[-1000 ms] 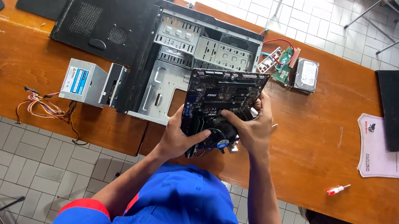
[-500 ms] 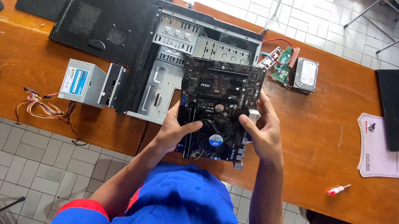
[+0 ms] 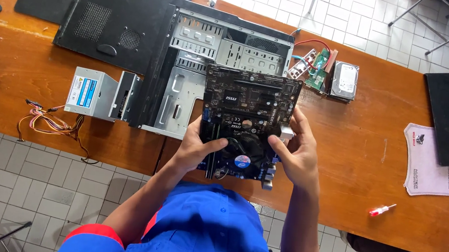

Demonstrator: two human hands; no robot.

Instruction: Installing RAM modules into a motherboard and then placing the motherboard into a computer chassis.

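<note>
Left hand (image 3: 195, 149) and right hand (image 3: 295, 153) each clasp an edge of the motherboard (image 3: 247, 120), thumbs on top, above the open case (image 3: 207, 74).

Bright daylight fills the view, strongest on the white floor tiles (image 3: 358, 18) far above the hands, where they wash out to glare. The table (image 3: 355, 151) beside the right hand (image 3: 296, 153) shows a soft sheen. Under the table edge, left of the left hand (image 3: 197, 148), the tiles lie in shade. The board (image 3: 248, 112) between the hands is sharp, with no motion blur. Straight lines bow slightly toward the corners.
</note>
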